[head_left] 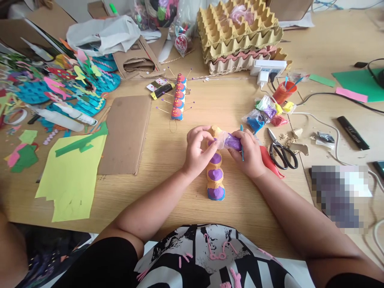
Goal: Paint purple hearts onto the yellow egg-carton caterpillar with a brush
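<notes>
Both hands are on a small clear plastic bag of purple clay (233,141), above the table. My left hand (198,148) pinches the bag's clear end between thumb and fingers. The fingers of my right hand (249,154) close around the purple end, with a thin blue stick (242,140) also held there. Just below lies an egg-carton strip (215,176) covered in orange clay, its bumps capped with purple and its near end edged in blue. My hands partly hide its far end.
A finished-looking red and blue caterpillar strip (178,98) with pins stands farther back. Black scissors (280,150) and bagged clay (265,112) lie to the right. Brown cardboard (126,134) and yellow paper (73,180) lie left; egg trays (240,36) are stacked behind. Another person's arm (10,244) shows lower left.
</notes>
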The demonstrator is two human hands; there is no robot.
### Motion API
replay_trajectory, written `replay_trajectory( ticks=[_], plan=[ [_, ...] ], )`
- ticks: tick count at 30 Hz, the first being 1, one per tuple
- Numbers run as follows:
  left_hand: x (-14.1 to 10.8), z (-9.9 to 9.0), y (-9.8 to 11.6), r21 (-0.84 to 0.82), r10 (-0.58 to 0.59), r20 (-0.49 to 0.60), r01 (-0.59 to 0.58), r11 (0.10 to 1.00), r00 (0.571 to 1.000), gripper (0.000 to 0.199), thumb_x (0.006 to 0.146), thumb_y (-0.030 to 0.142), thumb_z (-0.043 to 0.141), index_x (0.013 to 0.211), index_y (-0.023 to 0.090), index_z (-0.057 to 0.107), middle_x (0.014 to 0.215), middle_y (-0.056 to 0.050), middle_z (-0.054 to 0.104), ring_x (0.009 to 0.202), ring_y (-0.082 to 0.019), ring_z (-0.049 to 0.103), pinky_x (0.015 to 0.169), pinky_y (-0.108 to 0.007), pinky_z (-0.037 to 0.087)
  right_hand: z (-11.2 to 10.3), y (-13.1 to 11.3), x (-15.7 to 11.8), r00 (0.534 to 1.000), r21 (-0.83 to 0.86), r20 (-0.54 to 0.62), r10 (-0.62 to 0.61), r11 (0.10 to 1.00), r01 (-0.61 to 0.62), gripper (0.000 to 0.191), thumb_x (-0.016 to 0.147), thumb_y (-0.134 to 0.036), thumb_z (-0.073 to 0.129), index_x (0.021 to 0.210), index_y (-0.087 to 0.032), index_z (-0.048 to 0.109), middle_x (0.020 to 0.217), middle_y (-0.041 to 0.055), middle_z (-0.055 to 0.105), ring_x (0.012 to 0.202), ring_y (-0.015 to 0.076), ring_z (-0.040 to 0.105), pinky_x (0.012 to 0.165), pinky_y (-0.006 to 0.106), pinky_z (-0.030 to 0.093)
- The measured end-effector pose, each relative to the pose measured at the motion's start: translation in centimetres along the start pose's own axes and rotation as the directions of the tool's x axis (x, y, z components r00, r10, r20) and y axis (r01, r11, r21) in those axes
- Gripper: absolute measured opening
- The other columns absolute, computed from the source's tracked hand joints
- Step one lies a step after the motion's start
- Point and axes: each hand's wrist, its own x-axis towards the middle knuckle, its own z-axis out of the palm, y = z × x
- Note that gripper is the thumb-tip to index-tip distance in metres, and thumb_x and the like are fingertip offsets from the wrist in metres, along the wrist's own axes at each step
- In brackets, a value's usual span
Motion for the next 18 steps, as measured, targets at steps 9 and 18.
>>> replay_trajectory(
  ticks=[9, 18],
  plan=[
    [0.2, -0.5, -0.6, 0.184, 0.175, 0.076, -0.186, 0.965, 0.982, 0.016, 0.105, 0.041, 0.084, 0.119, 0.033, 0.087, 0.153, -0.008, 0.073, 0.156, -0.032, 0.054, 0.141, -0.062, 0.04, -0.5, -1.0, 0.4, 0.996, 0.124, 0.033, 0.079, 0.989, -0.082, 0.041, 0.086, -0.015, 0.062, 0.124, -0.028, 0.057, 0.108, 0.0074, 0.073, 0.093, 0.0297, 0.069, 0.084, 0.047, 0.058],
    [0.0, -0.4, -0.8, 0.126, 0.261, 0.038, -0.264, 0.956, 0.965, 0.02, 0.109, 0.044, 0.079, 0.123, 0.033, 0.087, 0.152, -0.007, 0.076, 0.156, -0.029, 0.055, 0.137, -0.059, 0.046, -0.1, -1.2, 0.4, 0.997, 0.156, 0.078, 0.017, 0.987, -0.029, 0.039, 0.087, -0.011, 0.061, 0.122, -0.028, 0.055, 0.105, 0.0063, 0.071, 0.09, 0.0282, 0.067, 0.078, 0.043, 0.058]
  ],
)
